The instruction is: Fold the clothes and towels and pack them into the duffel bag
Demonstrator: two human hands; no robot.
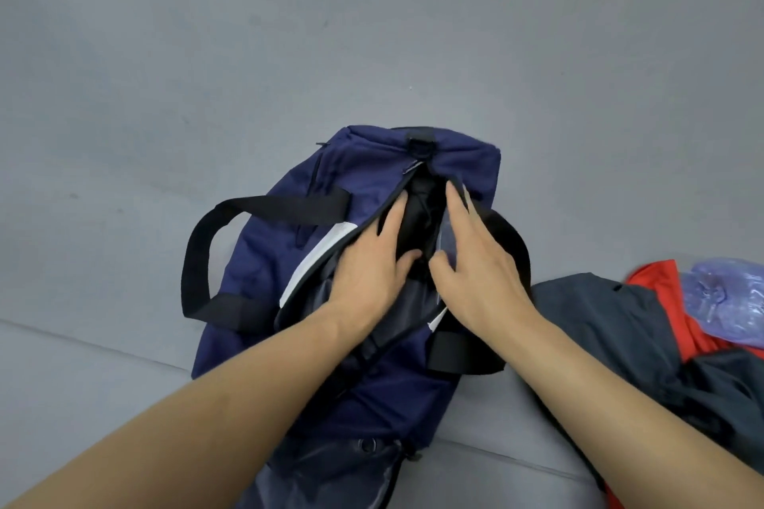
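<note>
A navy duffel bag (264,260) with black handles lies lengthwise on a grey cushioned surface, its top zipper parted. My left hand (368,264) rests on the left lip of the opening, fingers spread, thumb inside the gap. My right hand (475,260) presses on the right lip, fingers extended, thumb curled at the edge. Between them shows the dark inside of the bag (419,215); I cannot tell what lies in it. A dark grey garment (612,326) lies crumpled right of the bag, over a red garment (661,281).
A crinkled clear-blue plastic bag (727,298) sits on the red garment at the right edge. The bag's left black handle (198,244) loops out onto the grey surface (372,33). A cushion seam runs across near the front.
</note>
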